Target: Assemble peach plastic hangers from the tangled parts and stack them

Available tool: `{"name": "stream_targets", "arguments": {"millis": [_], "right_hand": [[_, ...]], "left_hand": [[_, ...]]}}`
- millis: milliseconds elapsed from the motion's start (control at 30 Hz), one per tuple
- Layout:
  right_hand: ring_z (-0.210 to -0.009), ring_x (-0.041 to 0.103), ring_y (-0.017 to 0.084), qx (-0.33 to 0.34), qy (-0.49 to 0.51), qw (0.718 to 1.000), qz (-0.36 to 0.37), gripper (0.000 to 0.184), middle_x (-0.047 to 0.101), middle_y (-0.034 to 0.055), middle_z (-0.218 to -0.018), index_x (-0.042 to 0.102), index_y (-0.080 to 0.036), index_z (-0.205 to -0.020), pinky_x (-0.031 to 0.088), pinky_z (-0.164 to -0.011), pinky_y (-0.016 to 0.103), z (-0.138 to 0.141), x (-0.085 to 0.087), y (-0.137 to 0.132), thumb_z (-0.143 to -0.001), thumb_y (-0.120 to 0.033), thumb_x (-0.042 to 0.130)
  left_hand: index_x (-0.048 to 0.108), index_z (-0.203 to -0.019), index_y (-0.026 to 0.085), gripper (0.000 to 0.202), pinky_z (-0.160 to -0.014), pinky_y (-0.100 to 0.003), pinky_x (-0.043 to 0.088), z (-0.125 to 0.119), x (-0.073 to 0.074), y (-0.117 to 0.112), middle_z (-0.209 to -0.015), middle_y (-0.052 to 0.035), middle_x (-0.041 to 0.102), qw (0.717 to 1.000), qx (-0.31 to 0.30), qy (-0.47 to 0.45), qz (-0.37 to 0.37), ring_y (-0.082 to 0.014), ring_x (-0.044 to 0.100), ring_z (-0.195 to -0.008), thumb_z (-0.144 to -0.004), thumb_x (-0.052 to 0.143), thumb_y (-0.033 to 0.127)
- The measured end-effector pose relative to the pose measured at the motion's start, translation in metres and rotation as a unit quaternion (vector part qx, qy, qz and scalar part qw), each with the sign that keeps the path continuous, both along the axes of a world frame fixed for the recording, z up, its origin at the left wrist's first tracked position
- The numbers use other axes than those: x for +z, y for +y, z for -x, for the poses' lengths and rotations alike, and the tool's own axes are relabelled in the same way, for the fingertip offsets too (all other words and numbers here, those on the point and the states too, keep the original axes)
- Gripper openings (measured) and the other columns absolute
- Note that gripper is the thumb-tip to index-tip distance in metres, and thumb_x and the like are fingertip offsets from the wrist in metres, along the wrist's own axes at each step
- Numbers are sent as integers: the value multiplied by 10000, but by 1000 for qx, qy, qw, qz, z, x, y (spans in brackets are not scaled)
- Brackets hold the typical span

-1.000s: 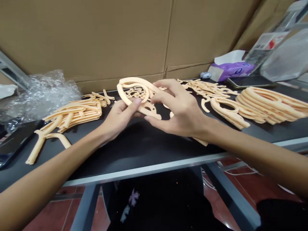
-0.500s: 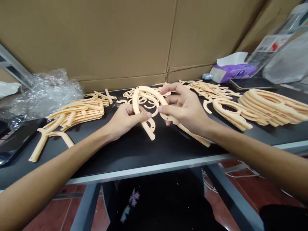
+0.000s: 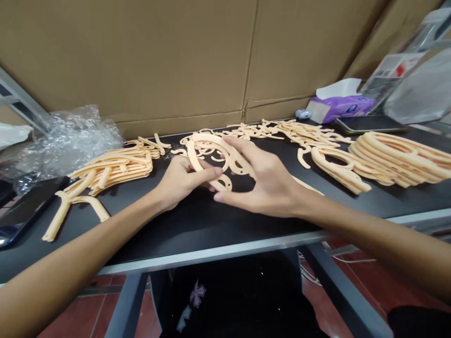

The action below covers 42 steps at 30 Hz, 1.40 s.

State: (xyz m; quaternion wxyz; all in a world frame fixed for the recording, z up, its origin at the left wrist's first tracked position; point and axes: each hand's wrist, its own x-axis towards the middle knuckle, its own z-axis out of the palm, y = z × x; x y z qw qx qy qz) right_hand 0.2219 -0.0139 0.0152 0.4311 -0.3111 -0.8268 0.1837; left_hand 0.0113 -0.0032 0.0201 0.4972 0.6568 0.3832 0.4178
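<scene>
Head view: over the bench's (image 3: 197,227) middle, your left hand (image 3: 179,183) has its fingers clamped on the hanger (image 3: 192,154); your right hand (image 3: 269,180) spreads its fingers around it, though whether they grip cannot be told.

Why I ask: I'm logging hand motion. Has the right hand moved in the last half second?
Yes. Against the table's silver front edge, the right hand has moved down the picture, closer to that edge.
</scene>
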Motion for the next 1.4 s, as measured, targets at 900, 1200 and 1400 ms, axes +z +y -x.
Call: {"name": "stream_targets", "arguments": {"millis": [900,1200,1400], "right_hand": [[-1038,661,407,-446,-339,826,64,871,759,200,-1130,756,-142,-1243,485,-961,544,-191,20,-19,-686,-750,476],[-1163,540,460,-446,-412,791,77,692,749,184,-1256,760,-219,-1259,343,-925,550,-186,9,-18,-862,-703,467],[-1199,533,427,-437,-410,800,24,684,732,221,-1264,730,-154,-1313,327,-929,539,-176,18,-10,-947,-665,463]], "left_hand": [[808,-756,145,233,-691,-259,584,-6,2,0,-729,-58,761,999,29,27,17,-143,707,-652,-850,812,358],[812,-757,157,202,-679,-272,555,-4,1,1,-696,-63,757,998,24,61,-15,-147,676,-643,-853,783,332],[812,-770,155,203,-670,-263,539,-5,2,1,-677,-54,748,997,18,72,-21,-140,667,-637,-853,782,337]]}}
